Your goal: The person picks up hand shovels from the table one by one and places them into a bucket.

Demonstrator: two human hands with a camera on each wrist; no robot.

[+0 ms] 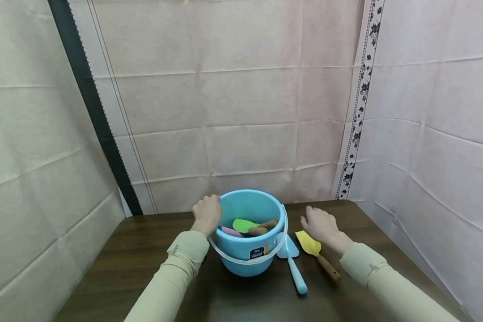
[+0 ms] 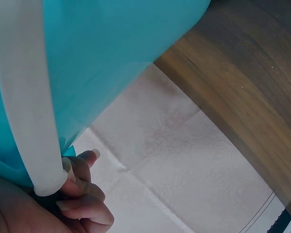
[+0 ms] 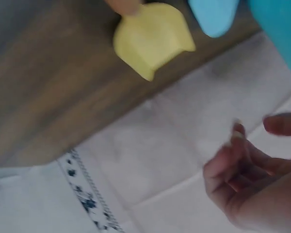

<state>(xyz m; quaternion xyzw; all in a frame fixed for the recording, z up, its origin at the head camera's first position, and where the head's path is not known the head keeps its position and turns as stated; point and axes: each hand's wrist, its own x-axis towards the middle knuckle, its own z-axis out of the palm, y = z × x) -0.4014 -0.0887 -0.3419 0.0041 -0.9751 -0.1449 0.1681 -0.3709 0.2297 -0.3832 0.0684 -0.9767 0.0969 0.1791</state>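
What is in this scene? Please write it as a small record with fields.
place: dark wooden table, cloth walls around
bucket: blue bucket with white handle hanging down in front
inside bucket: green scoop, pink piece, brown wooden handles
beside bucket: blue trowel, then yellow trowel with wooden handle
left hand: holds the bucket's left rim
right hand: empty, fingers relaxed, above the yellow trowel

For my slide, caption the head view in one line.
Left hand grips blue bucket rim; right hand hovers above yellow trowel.
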